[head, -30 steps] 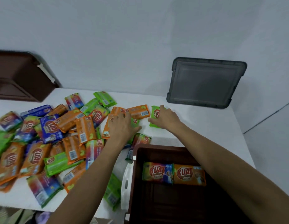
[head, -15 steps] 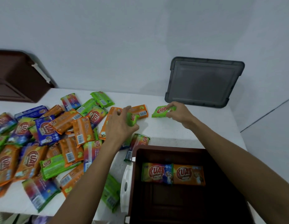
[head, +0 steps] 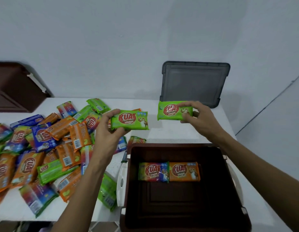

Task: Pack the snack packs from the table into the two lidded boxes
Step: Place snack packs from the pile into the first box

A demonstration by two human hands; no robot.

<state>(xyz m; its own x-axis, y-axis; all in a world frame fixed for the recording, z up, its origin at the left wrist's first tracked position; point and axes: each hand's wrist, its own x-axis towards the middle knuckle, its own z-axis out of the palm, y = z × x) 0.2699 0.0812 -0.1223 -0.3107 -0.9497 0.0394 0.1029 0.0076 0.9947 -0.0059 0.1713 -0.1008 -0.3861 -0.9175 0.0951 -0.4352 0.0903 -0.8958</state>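
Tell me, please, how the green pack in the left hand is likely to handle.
Probably light: the left hand pinches the green pack by one end alone. Likely fairly stiff: it juts out without drooping. Its glossy wrapper may slip.

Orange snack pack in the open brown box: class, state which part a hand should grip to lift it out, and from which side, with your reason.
Probably come down from above, since the brown box walls block any sideways reach. The orange pack lies flat, label up, its left end against the rainbow pack, so pinch across its two long edges or take its free right end.
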